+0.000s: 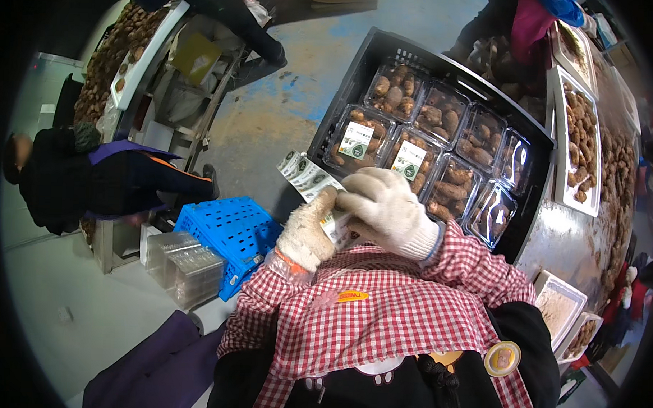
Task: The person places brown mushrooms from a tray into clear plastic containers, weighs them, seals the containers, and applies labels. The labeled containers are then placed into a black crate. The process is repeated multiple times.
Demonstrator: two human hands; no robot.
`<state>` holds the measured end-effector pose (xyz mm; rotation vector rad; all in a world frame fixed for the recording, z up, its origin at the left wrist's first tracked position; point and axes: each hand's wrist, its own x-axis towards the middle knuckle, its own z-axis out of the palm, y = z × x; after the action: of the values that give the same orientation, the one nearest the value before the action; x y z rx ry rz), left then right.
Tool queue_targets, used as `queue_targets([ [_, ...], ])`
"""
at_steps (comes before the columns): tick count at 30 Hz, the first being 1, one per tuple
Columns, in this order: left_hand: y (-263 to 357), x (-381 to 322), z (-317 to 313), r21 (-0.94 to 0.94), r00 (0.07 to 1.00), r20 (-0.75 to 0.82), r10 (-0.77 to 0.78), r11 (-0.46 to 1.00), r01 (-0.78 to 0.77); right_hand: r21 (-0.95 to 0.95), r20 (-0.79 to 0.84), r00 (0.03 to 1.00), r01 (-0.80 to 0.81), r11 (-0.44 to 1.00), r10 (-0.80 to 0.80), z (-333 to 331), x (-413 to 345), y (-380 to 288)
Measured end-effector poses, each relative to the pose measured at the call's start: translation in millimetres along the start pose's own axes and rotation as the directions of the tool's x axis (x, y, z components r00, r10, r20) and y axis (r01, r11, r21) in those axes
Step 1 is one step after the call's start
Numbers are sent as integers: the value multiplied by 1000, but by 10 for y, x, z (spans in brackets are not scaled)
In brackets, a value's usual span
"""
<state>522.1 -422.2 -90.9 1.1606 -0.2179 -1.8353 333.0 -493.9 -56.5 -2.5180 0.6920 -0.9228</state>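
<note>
My left hand, in a worn white knit glove, grips a strip of printed labels that bends up and away past the thumb. My right hand, gloved too, is curled against the strip's near part; its fingertips are partly hidden. Beyond the hands stands a black plastic crate holding several clear lidded boxes of small brown taro-like tubers. Two of these, a labelled box at the left and a labelled box beside it, bear white and green labels. Unlabelled is the box right of them.
At my left are a tilted blue crate and stacked clear plastic boxes. A person stands by a tuber-covered table at far left. On the right, a metal table carries loose tubers and a white foam tray.
</note>
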Motion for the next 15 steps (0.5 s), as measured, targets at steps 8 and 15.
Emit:
queue_targets([
  [8, -24, 19, 4, -469, 987, -47, -153, 876, 113, 223, -11, 995, 96, 970, -96, -186, -306, -185],
  [15, 515, -89, -266, -260, 745, -471, 473, 733, -629, 553, 386, 265, -833, 8, 884, -979, -1215, 481],
])
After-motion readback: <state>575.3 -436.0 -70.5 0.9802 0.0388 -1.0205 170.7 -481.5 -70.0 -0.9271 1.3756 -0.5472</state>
